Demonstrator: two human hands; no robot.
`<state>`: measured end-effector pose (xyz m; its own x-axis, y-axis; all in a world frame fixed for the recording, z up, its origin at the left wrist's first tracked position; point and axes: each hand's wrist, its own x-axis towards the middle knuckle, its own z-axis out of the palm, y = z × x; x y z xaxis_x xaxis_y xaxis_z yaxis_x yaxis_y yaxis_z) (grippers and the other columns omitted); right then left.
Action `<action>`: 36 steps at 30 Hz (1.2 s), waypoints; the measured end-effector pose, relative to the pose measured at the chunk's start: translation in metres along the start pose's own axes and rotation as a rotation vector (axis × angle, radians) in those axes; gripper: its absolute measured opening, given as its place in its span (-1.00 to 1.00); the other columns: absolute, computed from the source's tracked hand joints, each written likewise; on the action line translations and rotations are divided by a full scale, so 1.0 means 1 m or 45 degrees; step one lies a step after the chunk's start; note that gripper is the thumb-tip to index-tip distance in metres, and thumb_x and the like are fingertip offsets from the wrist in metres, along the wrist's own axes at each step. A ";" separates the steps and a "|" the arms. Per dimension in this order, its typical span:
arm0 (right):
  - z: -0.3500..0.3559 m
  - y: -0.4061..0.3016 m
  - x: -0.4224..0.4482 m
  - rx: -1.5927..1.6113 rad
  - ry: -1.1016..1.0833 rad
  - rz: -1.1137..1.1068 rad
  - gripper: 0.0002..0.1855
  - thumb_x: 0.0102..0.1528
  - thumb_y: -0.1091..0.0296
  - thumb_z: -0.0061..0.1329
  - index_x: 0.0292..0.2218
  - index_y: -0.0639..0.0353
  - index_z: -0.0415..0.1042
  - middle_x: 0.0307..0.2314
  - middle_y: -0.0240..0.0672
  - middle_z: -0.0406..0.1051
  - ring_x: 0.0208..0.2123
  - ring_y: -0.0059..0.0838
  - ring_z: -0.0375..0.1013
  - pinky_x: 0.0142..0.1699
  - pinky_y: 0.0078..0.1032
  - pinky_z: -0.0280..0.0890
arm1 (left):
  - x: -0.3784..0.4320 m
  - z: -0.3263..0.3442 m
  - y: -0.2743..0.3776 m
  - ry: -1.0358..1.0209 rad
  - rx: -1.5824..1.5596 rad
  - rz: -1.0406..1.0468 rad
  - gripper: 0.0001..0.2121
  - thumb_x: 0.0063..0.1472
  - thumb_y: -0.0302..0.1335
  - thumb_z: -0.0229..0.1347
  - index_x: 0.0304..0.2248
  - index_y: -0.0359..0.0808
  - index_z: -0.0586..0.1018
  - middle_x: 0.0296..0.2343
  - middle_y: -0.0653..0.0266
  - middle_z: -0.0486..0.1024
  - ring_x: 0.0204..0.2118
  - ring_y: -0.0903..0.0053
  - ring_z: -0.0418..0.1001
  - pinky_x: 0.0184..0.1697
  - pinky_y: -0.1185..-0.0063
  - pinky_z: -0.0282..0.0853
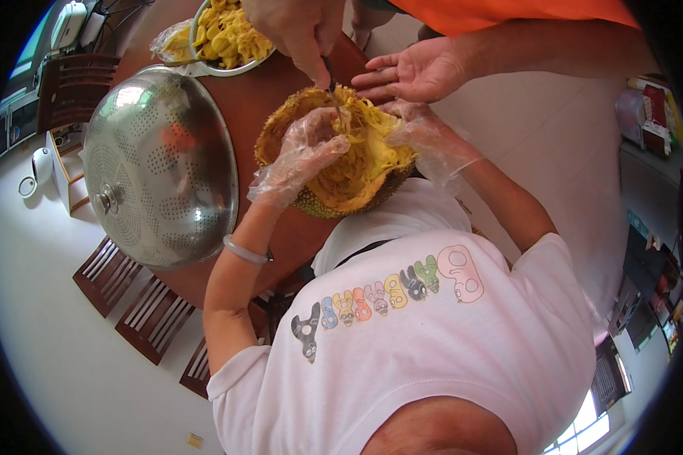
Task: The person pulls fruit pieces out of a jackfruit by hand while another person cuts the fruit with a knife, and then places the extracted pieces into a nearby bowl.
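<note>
An opened jackfruit point(347, 165) with spiky rind and yellow flesh rests between the table edge and my lap. My left hand point(313, 145), in a clear plastic glove, reaches over its left rim into the hollow, thumb and fingers apart beside the flesh; whether they pinch any is unclear. Gloved likewise, my right hand point(424, 128) grips the torn right edge, its fingertips partly hidden. Another person's hand point(304, 37) holds a thin knife point(331, 79) pointing down into the flesh between my hands. That person's other hand point(427, 68) is palm up just above my right hand.
A large perforated steel colander point(159, 170) lies upside down on the round wooden table point(267, 239). Behind it are a bowl point(233, 71) of yellow jackfruit pieces and a plastic bag point(171, 42). Slatted wooden chairs point(153, 321) line the left side.
</note>
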<state>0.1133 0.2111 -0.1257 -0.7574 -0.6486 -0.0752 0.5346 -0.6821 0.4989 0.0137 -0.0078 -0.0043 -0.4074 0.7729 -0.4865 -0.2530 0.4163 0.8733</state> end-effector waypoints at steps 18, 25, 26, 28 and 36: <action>-0.008 0.010 0.000 -0.013 -0.015 -0.058 -0.44 0.24 0.08 -0.50 0.13 0.29 -0.06 0.16 -0.04 -0.21 0.21 -0.23 -0.13 0.15 -0.37 0.17 | -0.004 0.010 -0.025 0.254 0.305 -0.047 -0.78 0.26 -0.36 -0.08 -0.28 -0.32 0.52 -0.65 0.49 0.25 -0.59 0.76 0.18 -0.53 0.65 0.17; -0.011 0.014 -0.002 -0.024 -0.029 -0.090 -0.43 0.24 0.07 -0.49 0.13 0.29 -0.08 0.15 -0.03 -0.21 0.21 -0.23 -0.14 0.15 -0.37 0.16 | -0.004 0.009 -0.032 0.298 0.910 0.176 -0.84 0.15 -0.42 0.03 -0.36 -0.35 0.50 -0.62 0.10 0.39 -0.54 0.24 0.41 -0.42 0.40 0.30; -0.011 0.015 -0.002 -0.023 -0.029 -0.097 -0.42 0.24 0.07 -0.49 0.13 0.29 -0.08 0.15 -0.03 -0.21 0.21 -0.23 -0.14 0.15 -0.37 0.16 | -0.003 0.010 -0.034 0.348 0.951 0.227 -0.84 0.13 -0.43 0.04 -0.35 -0.36 0.49 -0.56 0.06 0.40 -0.48 0.18 0.41 -0.38 0.37 0.30; -0.011 0.016 -0.002 -0.027 -0.029 -0.102 -0.42 0.24 0.06 -0.49 0.13 0.29 -0.09 0.15 -0.03 -0.21 0.21 -0.23 -0.14 0.15 -0.37 0.16 | -0.001 0.011 -0.035 0.450 1.033 0.332 -0.82 0.10 -0.45 0.06 -0.32 -0.36 0.48 -0.43 -0.01 0.43 -0.37 0.07 0.41 -0.31 0.31 0.31; -0.014 0.028 -0.005 -0.038 -0.016 -0.117 -0.41 0.23 0.05 -0.49 0.14 0.30 -0.11 0.15 -0.03 -0.22 0.21 -0.23 -0.14 0.15 -0.37 0.16 | 0.013 0.030 -0.023 0.381 1.073 0.415 -0.61 -0.01 -0.51 0.11 -0.14 -0.36 0.36 -0.29 -0.09 0.34 -0.26 0.04 0.36 -0.23 0.29 0.30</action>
<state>0.1374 0.1908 -0.1239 -0.8085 -0.5784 -0.1085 0.4732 -0.7485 0.4646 0.0409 0.0073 -0.0304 -0.5837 0.8058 -0.1001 0.5812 0.5007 0.6414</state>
